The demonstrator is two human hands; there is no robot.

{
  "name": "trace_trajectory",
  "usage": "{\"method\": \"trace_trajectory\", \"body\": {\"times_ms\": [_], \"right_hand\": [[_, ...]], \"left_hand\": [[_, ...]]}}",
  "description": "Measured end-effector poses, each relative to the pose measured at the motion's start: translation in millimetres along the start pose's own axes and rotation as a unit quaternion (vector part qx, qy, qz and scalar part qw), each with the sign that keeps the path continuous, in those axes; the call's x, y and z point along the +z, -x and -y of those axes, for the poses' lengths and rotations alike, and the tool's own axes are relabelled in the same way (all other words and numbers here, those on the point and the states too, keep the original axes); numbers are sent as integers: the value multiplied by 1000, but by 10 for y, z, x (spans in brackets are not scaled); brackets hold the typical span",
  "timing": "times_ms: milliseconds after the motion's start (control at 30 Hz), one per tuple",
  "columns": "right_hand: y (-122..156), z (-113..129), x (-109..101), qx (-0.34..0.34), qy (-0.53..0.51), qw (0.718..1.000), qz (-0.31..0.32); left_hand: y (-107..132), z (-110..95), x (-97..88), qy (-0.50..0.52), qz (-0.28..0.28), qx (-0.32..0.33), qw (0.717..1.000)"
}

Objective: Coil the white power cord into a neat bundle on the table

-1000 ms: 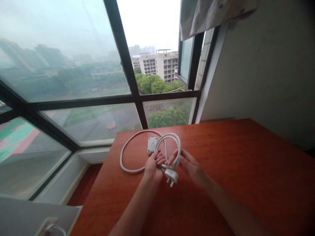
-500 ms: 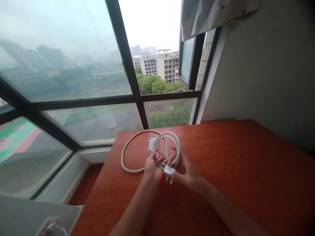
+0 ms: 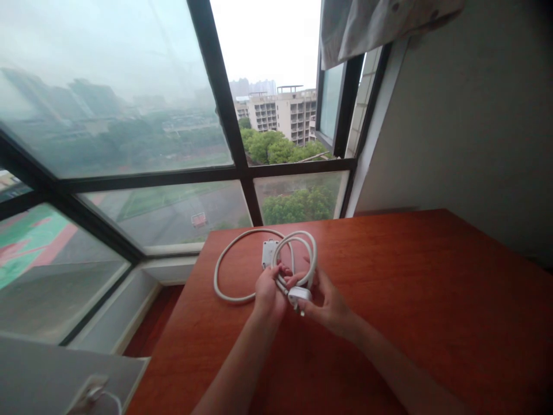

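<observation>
A white power cable [image 3: 224, 259] lies in loops on the reddish wooden table [image 3: 410, 276], with a small white block [image 3: 268, 253] at one end. My left hand [image 3: 268, 294] is closed on the cable just behind the coil. My right hand [image 3: 328, 302] pinches the white plug [image 3: 299, 295], its prongs pointing down toward me. A smaller coil of the cable [image 3: 298, 248] stands between the two hands.
A large window with dark frames [image 3: 242, 173] runs along the table's far and left edge. A grey wall [image 3: 466, 127] stands behind the table on the right. A cloth [image 3: 380, 23] hangs at the top. A white socket with a cord [image 3: 93, 392] sits at the lower left.
My right hand closed on the plug and lifted it slightly toward the coil. My left hand stayed on the cable.
</observation>
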State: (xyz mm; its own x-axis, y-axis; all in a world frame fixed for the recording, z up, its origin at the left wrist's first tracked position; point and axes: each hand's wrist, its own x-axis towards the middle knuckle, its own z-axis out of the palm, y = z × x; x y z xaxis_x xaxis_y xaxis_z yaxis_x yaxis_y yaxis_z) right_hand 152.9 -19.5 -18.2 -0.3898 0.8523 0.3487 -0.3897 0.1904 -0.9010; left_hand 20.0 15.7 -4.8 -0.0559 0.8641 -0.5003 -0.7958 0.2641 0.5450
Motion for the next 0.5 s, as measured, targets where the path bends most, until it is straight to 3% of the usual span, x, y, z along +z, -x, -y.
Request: {"method": "trace_trajectory", "body": {"times_ms": [100,167,200,267,333,367,433,500], "right_hand": [[-32,74,-72,32,-36,998,-34],[-52,133,-151,55,-58,995,-57],[-60,161,-196,63,-69,993,-66],[-75,215,-287,70,-92,990,-83],[-84,263,-367,74,-111,987,-87],[-85,284,-401,77,-117,987,-84],[-84,317,-453,89,-121,987,-63],[-80,337,-494,98,-117,988,-36]], "left_hand": [[-88,41,-50,-161,26,115,980],[-113,17,-78,-293,38,236,926],[-103,-11,-87,-360,49,306,880],[-37,-87,-91,-480,114,426,758],[70,-162,-81,-567,223,471,638],[123,-190,-74,-596,270,470,592],[205,-214,-61,-635,313,461,536],[240,-201,-49,-670,304,452,504]]}}
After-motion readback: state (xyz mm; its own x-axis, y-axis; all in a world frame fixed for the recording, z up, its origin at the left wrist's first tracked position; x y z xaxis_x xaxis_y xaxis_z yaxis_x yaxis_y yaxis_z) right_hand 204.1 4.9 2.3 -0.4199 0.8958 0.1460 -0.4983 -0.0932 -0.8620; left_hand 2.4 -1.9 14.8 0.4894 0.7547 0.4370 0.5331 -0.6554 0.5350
